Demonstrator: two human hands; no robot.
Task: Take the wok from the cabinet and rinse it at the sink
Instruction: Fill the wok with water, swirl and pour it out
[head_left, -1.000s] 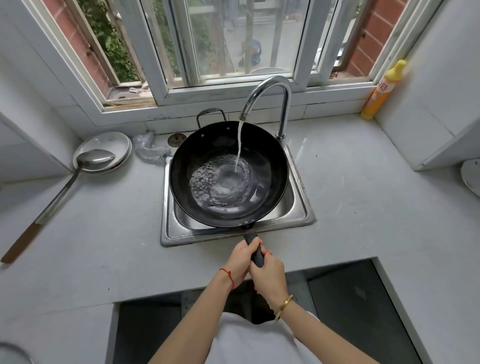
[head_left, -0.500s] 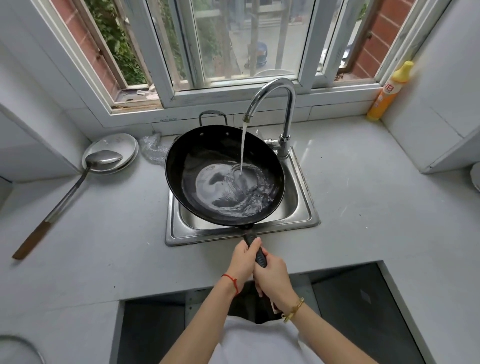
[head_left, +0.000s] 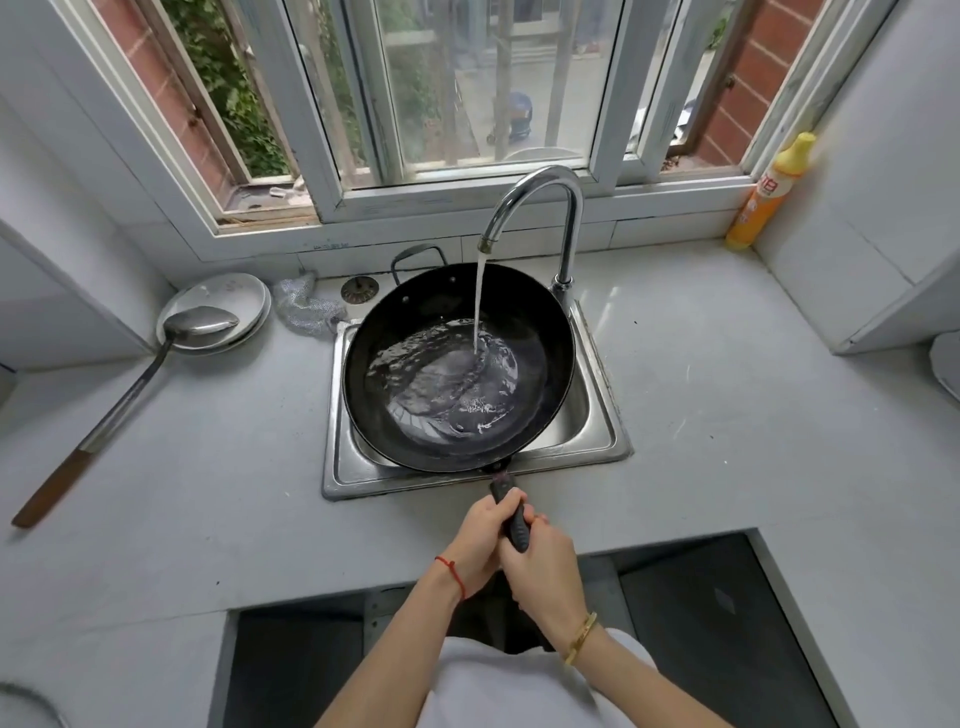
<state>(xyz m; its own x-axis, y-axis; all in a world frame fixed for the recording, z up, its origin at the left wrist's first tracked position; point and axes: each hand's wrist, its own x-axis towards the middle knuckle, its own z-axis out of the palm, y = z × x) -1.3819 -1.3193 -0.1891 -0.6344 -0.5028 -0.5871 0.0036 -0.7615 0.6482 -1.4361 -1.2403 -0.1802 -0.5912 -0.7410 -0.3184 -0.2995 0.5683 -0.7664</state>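
Two hands: left hand and right hand, both wrapped tight round the long black handle, likely because heavy with water.
Wok: round, dark, smooth; held over the shiny metal sink, under the tap.
Water: thin stream, swirled in the bowl to rinse it.
Counter: flat, pale grey.

Long-handled ladle on grey counter, bowl resting on stacked white plates at left. Steel scourer just beside plates. Yellow-capped orange bottle upright in right rear corner, below window.
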